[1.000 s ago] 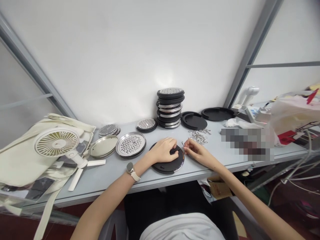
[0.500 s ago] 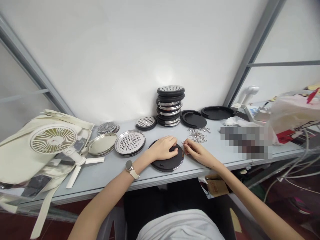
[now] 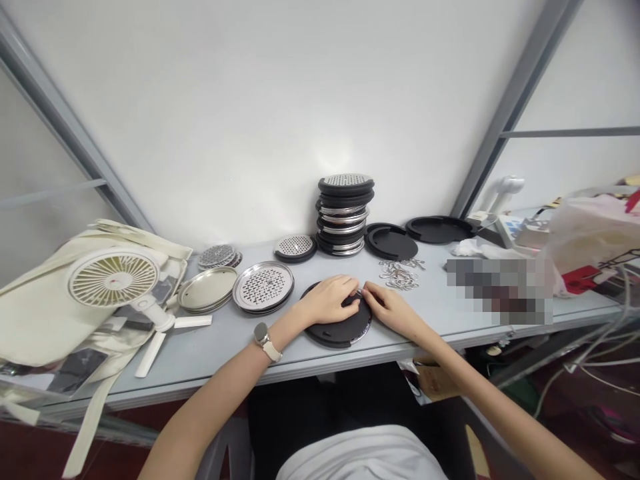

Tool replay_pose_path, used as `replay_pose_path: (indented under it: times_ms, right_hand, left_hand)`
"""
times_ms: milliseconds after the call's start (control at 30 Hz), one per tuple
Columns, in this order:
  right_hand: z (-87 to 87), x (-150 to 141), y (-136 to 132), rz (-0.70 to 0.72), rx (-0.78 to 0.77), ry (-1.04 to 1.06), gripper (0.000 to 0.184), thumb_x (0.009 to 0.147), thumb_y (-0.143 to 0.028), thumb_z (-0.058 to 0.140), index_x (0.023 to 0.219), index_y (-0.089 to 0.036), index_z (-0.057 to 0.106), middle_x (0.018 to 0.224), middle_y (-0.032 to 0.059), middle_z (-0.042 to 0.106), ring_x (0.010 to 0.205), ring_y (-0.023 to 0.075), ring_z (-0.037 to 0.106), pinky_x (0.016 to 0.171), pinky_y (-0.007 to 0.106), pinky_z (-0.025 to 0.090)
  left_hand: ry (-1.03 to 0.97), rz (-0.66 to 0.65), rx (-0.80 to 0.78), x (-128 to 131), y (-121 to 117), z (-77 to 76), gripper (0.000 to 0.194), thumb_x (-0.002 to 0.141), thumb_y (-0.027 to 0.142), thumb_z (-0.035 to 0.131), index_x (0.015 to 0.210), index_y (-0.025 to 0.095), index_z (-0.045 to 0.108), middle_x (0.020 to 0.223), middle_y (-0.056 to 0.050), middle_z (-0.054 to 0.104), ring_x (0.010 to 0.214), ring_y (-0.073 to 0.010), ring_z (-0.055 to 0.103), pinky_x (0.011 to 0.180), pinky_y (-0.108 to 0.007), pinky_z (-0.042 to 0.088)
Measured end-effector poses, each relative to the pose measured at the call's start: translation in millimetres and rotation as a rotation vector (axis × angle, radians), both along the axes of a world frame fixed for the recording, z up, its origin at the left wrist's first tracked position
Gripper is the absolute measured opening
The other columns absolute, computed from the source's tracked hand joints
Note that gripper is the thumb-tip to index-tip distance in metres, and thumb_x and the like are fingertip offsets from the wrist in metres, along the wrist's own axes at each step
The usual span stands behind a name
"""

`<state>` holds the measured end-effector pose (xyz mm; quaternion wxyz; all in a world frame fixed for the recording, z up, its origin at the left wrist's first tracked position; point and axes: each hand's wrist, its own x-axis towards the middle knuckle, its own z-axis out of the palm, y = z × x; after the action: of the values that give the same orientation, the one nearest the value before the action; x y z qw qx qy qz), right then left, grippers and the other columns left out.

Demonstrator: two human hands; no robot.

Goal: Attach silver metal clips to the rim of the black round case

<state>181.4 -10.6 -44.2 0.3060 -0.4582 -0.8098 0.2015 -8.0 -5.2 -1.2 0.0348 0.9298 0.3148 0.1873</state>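
1. Under our left grip [image 3: 331, 299], much of the black disc [image 3: 345, 335] is hidden, and so is whatever the curled fingers press on; we cannot tell whether they clasp anything.
2. Between the two sets of fingertips we make out only the glint of a small metal piece [image 3: 359, 292]; our right grip [image 3: 389, 307] covers the remainder, thumb and forefinger pinched together on it.
3. Toward the right, a pixelated patch blots out part of the desk [image 3: 215, 347], and a plastic bag [image 3: 585, 233] is cut off by the edge of our view.
4. The disc lies flat near the desk's front edge, between a perforated metal plate [image 3: 264, 287] and a tangled pile of wire pieces [image 3: 401, 275]. We see a matte face, a small dark nub and a shiny strip along the near right rim.
5. Our left forearm, a watch [image 3: 261, 333] at the wrist, slants in from the lower left, palm down over the disc.
6. Our right forearm slants in from the lower right, fingertips at the disc's right side, close beside the left ones.
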Motion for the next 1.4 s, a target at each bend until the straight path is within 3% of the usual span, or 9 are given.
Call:
replay_pose_path:
  times_ms: [133,433,967,1400]
  right_hand:
    - [3.4,5,-5,0.025,0.012,-0.026,0.028,0.096,-0.032,0.033,0.071,-0.022,0.042,0.063,-0.0013,0.054,0.06,0.016,0.053,0.059,0.026,0.036]
    - [4.0,4,-9,0.014,0.031,-0.045,0.027,0.097,-0.031,0.031,0.075,-0.022,0.044,0.069,0.0011,0.057,0.065,0.0175,0.056,0.062,0.027,0.039]
    - [5.9,4,-12,0.046,0.041,-0.021,0.021,0.093,-0.026,0.034,0.074,-0.022,0.04,0.066,-0.002,0.051,0.06,0.015,0.05,0.059,0.026,0.038]
    - [5.9,4,-11,0.052,0.054,-0.061,0.025,0.096,-0.028,0.029,0.076,-0.022,0.044,0.07,0.0014,0.055,0.067,0.0176,0.054,0.065,0.028,0.041]
  left_hand:
    - [-0.02,0.006,-0.019,0,-1,0.2,0.008,0.087,0.025,0.05,0.09,0.018,0.047,0.085,-0.003,0.054,0.077,-0.0176,0.053,0.069,-0.029,0.043]
    - [-0.037,-0.019,0.008,-2,-2,-2.2,0.023,0.091,0.034,0.049,0.107,0.018,0.053,0.117,-0.01,0.046,0.09,-0.0192,0.058,0.087,-0.034,0.048]
    - [-0.065,-0.057,-0.035,-3,0,-2.1,0.02,0.093,0.03,0.047,0.106,0.018,0.056,0.113,-0.009,0.049,0.092,-0.0184,0.057,0.088,-0.032,0.047]
    - [-0.047,-0.054,-0.047,-3,0,-1.5,0.019,0.093,0.03,0.047,0.105,0.018,0.056,0.113,-0.008,0.049,0.093,-0.0181,0.057,0.088,-0.031,0.046]
